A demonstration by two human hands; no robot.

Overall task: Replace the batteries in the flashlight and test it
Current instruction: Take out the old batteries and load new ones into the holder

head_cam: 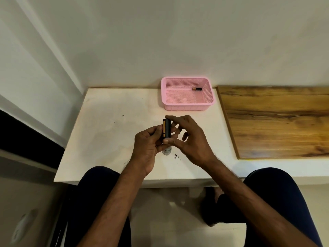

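Both hands are up over the middle of the white tabletop (106, 122), close to the near edge. The left hand (148, 148) is wrapped around the bottom of the flashlight (167, 152), so only its pale end peeks out under the fingers. It holds the flashlight standing up, I think so nothing can slide out.

The right hand (188, 139) pinches a black battery holder (166, 129) from the top and bottom, with the thumb below and a finger on top. A gold strip shows on its side, maybe a battery, but I cannot tell for sure. The holder sits right at the flashlight's open end, so it looks like it is going in or coming out.

A pink basket (187, 106) stands at the far edge by the wall. One battery (197, 89) lies in its far right corner, kept there so it cannot roll away.
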